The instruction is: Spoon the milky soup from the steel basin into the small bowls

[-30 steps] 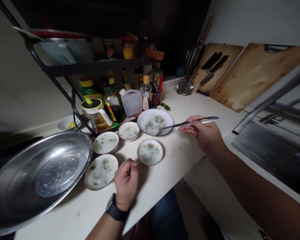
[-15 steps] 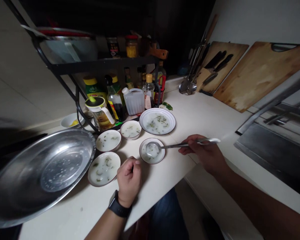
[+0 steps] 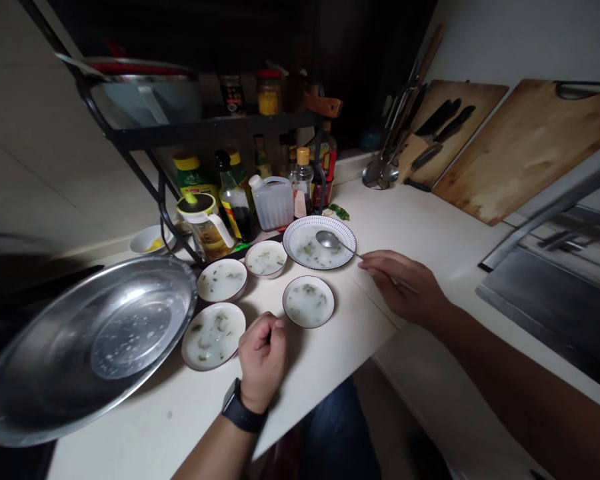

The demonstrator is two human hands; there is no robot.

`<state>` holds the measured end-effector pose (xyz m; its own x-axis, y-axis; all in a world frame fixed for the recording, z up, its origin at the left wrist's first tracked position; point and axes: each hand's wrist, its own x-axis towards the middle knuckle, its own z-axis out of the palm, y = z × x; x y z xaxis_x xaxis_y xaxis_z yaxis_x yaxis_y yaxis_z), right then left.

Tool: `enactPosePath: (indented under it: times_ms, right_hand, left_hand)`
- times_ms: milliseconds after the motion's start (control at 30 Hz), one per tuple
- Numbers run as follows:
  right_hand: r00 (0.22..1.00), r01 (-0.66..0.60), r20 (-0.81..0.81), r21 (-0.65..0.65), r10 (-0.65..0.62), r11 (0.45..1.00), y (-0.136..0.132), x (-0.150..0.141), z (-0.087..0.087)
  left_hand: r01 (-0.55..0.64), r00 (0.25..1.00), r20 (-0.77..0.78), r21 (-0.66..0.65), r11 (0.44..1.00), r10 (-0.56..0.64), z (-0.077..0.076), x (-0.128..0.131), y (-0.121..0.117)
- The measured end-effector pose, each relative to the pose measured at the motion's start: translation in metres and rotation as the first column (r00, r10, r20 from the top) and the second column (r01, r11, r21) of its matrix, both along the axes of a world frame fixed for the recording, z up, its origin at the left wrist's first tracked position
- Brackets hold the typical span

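Observation:
My right hand is closed around the handle of a metal ladle. Its bowl sits over a wide patterned bowl of pale, cloudy soup with green bits. Just in front stands a small bowl with the same soup. My left hand, with a watch on the wrist, is a fist near the counter's front edge; nothing shows in it. Close to its left is another soup bowl, and behind that are two more, a left one and a right one.
A big steel basin takes up the left. Behind the bowls stands a black rack with bottles and an oil pitcher. Knives in a block and cutting boards lean at the back right, beside a sink.
The ladle went from the patterned bowl to the small front bowl, then back over the patterned one, its handle turned in my right hand. My left fist stays put; the view shifted slightly.

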<state>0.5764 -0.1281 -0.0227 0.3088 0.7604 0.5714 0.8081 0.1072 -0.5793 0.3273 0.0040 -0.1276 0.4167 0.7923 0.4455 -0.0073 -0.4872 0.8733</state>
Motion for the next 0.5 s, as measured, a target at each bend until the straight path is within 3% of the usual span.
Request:
enactPosePath:
  times_ms: [67, 167, 333, 500]
  right_hand:
    - [0.997, 0.069, -0.048, 0.027, -0.068, 0.997, 0.015, 0.006, -0.009]
    - [0.953, 0.180, -0.250, 0.011, -0.172, 0.984, 0.032, 0.010, -0.023]
    - [0.759, 0.229, -0.628, 0.011, -0.171, 0.973, 0.058, 0.012, -0.036]
    - [0.561, 0.345, -0.809, 0.033, -0.178, 0.938, 0.071, 0.023, -0.032]
  left_hand:
    - [0.000, 1.000, 0.001, 0.002, 1.000, 0.000, -0.001, 0.000, 0.000]
    - [0.002, 1.000, -0.004, 0.011, 1.000, -0.002, -0.001, 0.000, 0.000]
    - [-0.007, 1.000, -0.014, 0.004, 1.000, 0.007, 0.002, 0.000, 0.000]
    - [-0.002, 1.000, -0.018, 0.002, 1.000, 0.002, 0.002, 0.000, 0.000]
